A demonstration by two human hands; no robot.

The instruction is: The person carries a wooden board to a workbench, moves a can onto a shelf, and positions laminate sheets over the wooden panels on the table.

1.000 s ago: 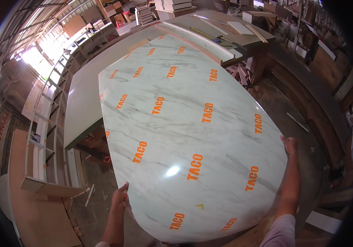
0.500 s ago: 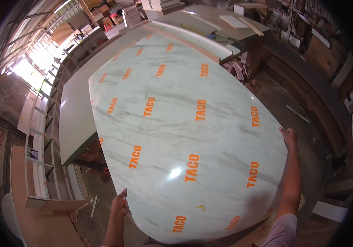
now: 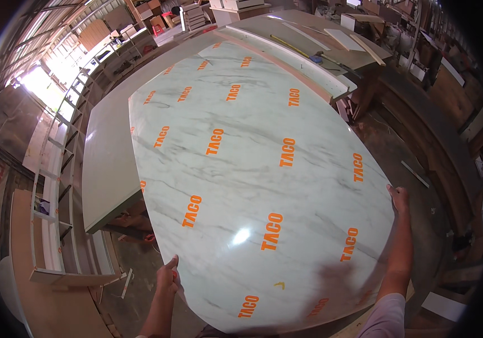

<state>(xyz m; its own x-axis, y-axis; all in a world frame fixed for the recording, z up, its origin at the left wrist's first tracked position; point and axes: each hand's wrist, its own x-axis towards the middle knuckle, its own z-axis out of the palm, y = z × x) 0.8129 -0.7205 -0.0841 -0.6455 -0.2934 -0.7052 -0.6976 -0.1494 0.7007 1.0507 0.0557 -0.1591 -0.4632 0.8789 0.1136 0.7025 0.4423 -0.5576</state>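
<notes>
A large glossy sheet (image 3: 241, 186), white with grey marble veining and rows of orange printing, fills the middle of the view. Its far part lies over the workbench (image 3: 109, 152), while its near part reaches out toward me. My left hand (image 3: 168, 276) is closed on the sheet's near left edge, thumb on top and the other fingers mostly hidden. At the right edge, my right hand (image 3: 399, 198) grips in the same way, farther from me. A small yellow mark (image 3: 279, 285) shows on the sheet's near part.
Along the bench's far right side runs a long pale channel-shaped board (image 3: 303, 59). Beyond it lie a yellow tape measure (image 3: 289, 45) and loose strips (image 3: 345, 39). A slatted frame (image 3: 56, 197) stands at left. Wood offcuts (image 3: 416, 173) lie on the floor at right.
The view has shifted, so bench and sheet appear slightly farther right. The sheet's far right edge now covers the wood scraps seen below the channel board's end. Both hands keep their grip.
</notes>
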